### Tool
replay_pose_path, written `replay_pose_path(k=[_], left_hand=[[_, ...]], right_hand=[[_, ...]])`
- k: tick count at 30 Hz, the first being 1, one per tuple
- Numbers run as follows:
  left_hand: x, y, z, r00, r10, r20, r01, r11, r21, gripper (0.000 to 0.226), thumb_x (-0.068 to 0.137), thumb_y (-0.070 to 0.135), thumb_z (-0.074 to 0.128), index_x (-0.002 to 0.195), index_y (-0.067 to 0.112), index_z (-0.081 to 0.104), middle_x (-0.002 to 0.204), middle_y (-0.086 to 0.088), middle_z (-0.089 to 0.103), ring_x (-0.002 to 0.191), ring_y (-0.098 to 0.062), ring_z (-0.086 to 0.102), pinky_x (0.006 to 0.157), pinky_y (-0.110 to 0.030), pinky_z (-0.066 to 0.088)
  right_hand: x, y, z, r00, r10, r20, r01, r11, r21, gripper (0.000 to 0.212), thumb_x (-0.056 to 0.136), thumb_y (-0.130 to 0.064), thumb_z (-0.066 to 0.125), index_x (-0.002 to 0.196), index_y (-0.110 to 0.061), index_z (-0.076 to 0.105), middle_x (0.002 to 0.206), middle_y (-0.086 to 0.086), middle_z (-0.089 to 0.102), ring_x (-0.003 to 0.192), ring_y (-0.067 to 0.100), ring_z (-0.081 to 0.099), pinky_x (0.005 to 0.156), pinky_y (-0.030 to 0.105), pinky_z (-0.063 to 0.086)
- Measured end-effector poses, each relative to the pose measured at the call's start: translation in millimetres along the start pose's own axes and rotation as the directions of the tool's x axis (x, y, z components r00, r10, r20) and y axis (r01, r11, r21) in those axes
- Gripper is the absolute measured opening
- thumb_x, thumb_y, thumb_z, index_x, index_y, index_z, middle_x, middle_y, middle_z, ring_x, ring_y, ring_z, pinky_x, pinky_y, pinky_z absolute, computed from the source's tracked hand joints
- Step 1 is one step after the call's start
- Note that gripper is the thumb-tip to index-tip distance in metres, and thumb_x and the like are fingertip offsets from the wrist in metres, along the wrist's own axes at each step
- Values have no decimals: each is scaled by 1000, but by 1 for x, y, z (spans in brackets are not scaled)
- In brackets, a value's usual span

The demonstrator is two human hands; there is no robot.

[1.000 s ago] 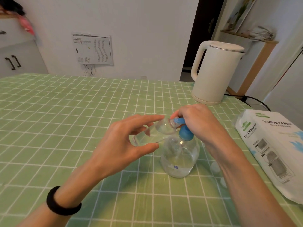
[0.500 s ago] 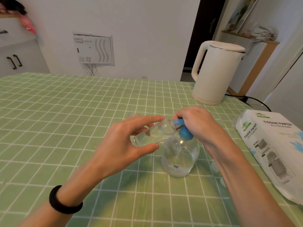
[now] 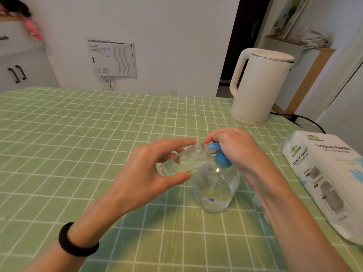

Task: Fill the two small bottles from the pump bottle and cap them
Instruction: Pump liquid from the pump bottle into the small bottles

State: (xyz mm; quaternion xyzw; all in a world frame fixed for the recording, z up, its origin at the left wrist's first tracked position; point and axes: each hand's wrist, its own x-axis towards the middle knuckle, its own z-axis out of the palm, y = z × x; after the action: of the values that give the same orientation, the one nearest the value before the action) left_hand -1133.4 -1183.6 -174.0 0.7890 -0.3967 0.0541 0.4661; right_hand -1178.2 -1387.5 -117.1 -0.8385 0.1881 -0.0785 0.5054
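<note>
The left hand (image 3: pixel 149 173) pinches a small bottle (image 3: pixel 186 160) between thumb and fingers, tipped almost flat so its mouth meets the blue spout. The right hand (image 3: pixel 235 148) curls over the pump head (image 3: pixel 214 146), seemingly to press liquid across. The pump bottle (image 3: pixel 216 189) stands on the green worktop (image 3: pixel 78 134) beneath them, with clear liquid low inside. The small bottle looks part filled; I cannot tell where the second is
</note>
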Motion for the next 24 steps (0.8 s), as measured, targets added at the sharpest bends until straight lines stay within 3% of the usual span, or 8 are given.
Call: replay_pose_path(k=[5,11,14,16,21,24], left_hand=[[0,0,0,1000,7,7,-7,1000,-2,65,81,37,85,140,49,61,125,24,71,106,-8,74,98,-34,60],[1,0,-1,1000,15,-3,-15,1000,-1,68,83,31,89,139,54,59,127,25,70,106,-8,74,97,-29,59],[1,0,0,1000,9,-1,-9,1000,6,64,83,34,88,139,50,61,125,23,71,105,-7,74,97,-33,61],[0,1,0,1000,2,4,-2,1000,21,65,83,32,89,139,49,61,124,22,72,106,-5,73,98,-35,61],[0,3,0,1000,-4,5,4,1000,16,65,82,32,88,138,49,61,124,24,72,108,-3,73,99,-33,60],[1,3,-1,1000,1,1,-1,1000,0,65,83,30,89,138,49,62,126,25,71,106,-7,74,98,-34,60]], right_hand=[[0,1,-1,1000,0,-29,0,1000,23,34,96,-12,52,76,-19,79,65,-22,72,55,-17,60,62,22,42],[3,0,-4,998,-30,-54,32,999,37,35,97,-13,53,75,-21,78,61,-26,69,60,-18,61,64,24,42],[6,2,-2,999,-2,-48,3,999,38,34,96,-7,50,79,-17,78,57,-25,68,54,-17,61,50,11,45],[5,3,1,999,5,-35,-4,1000,26,36,95,-5,50,77,-17,78,55,-24,68,52,-16,60,43,5,40],[3,5,1,998,10,-54,-9,999,33,35,97,-8,49,80,-19,78,77,-13,72,54,-16,61,50,12,45],[3,4,-1,998,-19,-59,22,999,49,32,98,-12,53,79,-20,78,65,-20,71,56,-17,62,60,20,43]])
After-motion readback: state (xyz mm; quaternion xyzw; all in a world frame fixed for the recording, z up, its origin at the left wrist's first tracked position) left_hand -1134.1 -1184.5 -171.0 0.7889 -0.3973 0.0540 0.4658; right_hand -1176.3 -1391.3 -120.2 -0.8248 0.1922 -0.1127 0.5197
